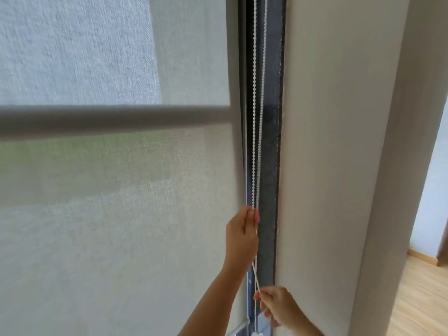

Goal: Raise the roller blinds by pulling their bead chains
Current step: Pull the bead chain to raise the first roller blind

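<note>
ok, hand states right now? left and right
Left hand: closed, pinching the bead chain higher up.
Right hand: closed on the same chain, lower down.

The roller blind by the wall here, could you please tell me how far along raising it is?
Barely begun, if at all: the blind fabric covers nearly the whole window, its bottom bar low in view. In hand: the left hand pinches the bead chain higher up, and the right hand grips it lower, beside the wall. Left: nearly the whole lift.
</note>
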